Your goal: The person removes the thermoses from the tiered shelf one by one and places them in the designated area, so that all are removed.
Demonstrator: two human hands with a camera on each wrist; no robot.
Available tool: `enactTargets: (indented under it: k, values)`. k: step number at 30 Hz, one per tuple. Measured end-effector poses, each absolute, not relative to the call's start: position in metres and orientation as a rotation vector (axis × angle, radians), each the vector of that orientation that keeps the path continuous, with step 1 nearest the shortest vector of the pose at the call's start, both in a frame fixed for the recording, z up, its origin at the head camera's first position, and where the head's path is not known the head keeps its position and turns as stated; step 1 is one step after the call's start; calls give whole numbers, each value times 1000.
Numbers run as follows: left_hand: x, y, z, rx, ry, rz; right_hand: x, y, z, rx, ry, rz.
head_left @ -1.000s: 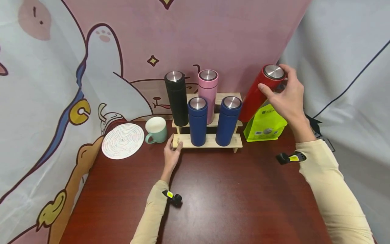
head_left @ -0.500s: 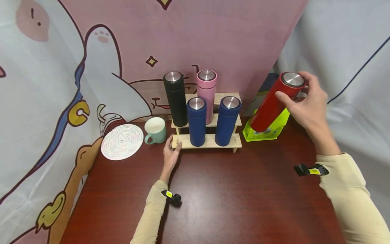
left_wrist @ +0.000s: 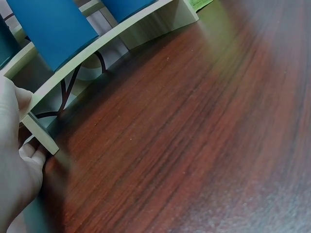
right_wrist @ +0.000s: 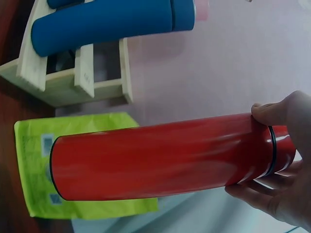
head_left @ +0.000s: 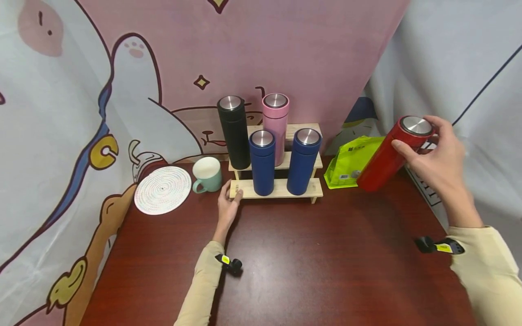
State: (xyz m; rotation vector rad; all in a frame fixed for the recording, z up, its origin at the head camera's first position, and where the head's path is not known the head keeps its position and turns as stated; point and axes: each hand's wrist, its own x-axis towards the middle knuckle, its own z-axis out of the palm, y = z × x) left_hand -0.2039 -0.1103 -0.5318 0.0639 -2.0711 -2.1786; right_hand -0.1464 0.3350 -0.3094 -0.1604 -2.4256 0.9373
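My right hand (head_left: 442,158) grips a red thermos (head_left: 387,156) near its steel-topped lid, holding it tilted to the right of a lime-green bag (head_left: 352,158). In the right wrist view the red thermos (right_wrist: 155,158) overlaps that bag. My left hand (head_left: 228,206) holds the left end of a stepped wooden rack (head_left: 244,186), thumb on top of the front step and fingers below. Two blue thermoses (head_left: 263,165) (head_left: 302,163) stand on this front step. A black thermos (head_left: 234,131) and a pink thermos (head_left: 276,120) stand on the step behind.
Left of the rack a mint-green mug (head_left: 208,174) sits beside a round woven mat (head_left: 163,190). A dark red wooden table (head_left: 310,253) carries everything. Printed cloth (head_left: 318,54) hangs behind and at both sides.
My right hand has carried the red thermos rightward and down, away from the rack, leaving more of the green bag visible. My left hand keeps its place on the rack.
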Motion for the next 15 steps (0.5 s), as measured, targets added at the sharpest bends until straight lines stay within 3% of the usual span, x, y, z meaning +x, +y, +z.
enactTargets:
  k: [15]
  values:
    - [-205,-113,-535,57,-2102,-2176,-131,379,-336,-383,-2516,871]
